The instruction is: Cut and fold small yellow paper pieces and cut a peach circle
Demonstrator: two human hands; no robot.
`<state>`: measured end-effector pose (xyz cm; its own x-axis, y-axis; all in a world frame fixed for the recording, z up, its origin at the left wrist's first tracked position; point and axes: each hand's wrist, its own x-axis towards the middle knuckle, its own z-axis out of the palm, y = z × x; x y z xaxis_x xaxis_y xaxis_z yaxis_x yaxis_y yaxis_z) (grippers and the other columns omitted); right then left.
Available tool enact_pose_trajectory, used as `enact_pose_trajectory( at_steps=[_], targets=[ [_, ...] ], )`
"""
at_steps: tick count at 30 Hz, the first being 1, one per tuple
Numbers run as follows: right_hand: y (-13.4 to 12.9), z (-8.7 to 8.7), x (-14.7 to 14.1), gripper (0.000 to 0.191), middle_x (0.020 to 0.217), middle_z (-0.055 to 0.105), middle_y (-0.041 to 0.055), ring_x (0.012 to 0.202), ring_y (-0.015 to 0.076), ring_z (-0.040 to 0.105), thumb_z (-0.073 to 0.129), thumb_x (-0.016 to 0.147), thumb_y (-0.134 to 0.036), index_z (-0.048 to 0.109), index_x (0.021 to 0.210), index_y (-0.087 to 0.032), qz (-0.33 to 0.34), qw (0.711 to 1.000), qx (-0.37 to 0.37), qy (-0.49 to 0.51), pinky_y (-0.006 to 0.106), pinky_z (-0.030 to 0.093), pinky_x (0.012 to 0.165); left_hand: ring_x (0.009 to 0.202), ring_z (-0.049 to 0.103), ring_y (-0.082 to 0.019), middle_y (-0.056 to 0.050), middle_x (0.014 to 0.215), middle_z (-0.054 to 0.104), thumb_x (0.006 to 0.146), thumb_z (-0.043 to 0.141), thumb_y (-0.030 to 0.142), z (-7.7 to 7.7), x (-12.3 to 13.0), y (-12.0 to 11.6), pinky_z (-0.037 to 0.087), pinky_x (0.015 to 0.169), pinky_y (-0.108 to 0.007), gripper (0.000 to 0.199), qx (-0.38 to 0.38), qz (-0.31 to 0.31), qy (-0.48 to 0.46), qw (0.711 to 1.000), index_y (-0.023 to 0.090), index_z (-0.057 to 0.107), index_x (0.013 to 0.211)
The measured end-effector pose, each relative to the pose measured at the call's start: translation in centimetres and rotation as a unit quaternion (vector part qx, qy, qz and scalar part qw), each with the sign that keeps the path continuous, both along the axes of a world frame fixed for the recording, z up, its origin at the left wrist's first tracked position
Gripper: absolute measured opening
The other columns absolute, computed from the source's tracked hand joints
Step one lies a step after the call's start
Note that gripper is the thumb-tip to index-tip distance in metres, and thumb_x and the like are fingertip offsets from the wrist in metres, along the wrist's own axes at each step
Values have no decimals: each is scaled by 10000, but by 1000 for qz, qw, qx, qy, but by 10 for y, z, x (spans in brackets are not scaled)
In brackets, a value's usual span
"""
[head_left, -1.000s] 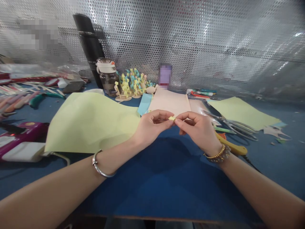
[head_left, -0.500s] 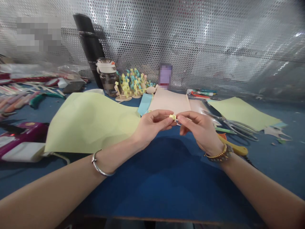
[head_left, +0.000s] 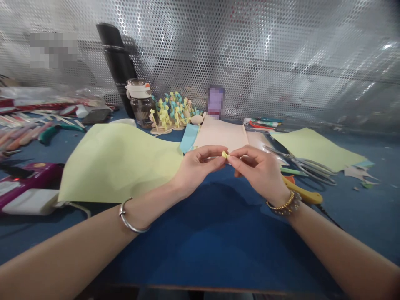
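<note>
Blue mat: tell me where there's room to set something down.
Bare blue mat lies below the left hand and right hand, bordered beyond by pale green paper. Another patch lies right of the yellow handle. Crowded: far left, around the green-handled pliers.

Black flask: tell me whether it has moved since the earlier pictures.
No, the black flask holds the same place against the perforated metal screen behind it.
</note>
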<state>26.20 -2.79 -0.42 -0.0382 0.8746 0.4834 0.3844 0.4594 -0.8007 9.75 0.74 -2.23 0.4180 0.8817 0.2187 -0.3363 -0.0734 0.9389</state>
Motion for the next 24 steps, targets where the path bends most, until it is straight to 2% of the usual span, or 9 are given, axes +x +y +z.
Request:
enact_pose_trajectory(
  at_steps=[4, 8, 14, 20, 24],
  targets=[
    [1, 0, 1, 152, 626, 633, -14, 473, 87, 565, 655, 803, -315, 665, 809, -164, -10, 999, -37, 34, 229, 469, 460, 922, 664, -154, -34, 976, 716, 762, 704, 213, 2, 1, -2, 472, 928, -327, 241, -42, -24, -36, 998, 183, 687, 1000],
    [2, 0, 3, 149, 559, 611, -26, 452, 93, 560, 654, 802, -315, 666, 802, -166, -22, 997, -38, 62, 234, 465, 452, 923, 676, -153, -41, 946, 729, 778, 675, 149, 7, 2, -5, 469, 941, -315, 200, -90, -26, -54, 994, 167, 696, 976],
    [3, 1, 4, 124, 630, 630, -14, 460, 81, 566, 640, 810, -287, 659, 799, -165, -22, 997, -28, 69, 222, 474, 453, 866, 686, -124, -41, 889, 735, 823, 586, 66, 14, 2, -7, 496, 898, -264, 205, -142, -32, -65, 987, 155, 706, 964],
    [-1, 2, 0, 223, 739, 582, -19, 510, 89, 573, 699, 752, -287, 633, 940, -188, -17, 1000, 1, 9, 230, 476, 458, 828, 676, -96, -28, 944, 731, 824, 588, 62, 12, 2, -6, 508, 855, -229, 210, -145, -50, -73, 985, 165, 716, 955],
    [-2, 2, 1, 138, 720, 609, -6, 483, 87, 560, 666, 783, -299, 637, 852, -183, -44, 999, 13, -29, 233, 459, 448, 867, 677, -117, -34, 932, 734, 817, 612, 89, 10, 2, -6, 499, 882, -255, 206, -135, -57, -61, 987, 172, 710, 978]
  ],
)
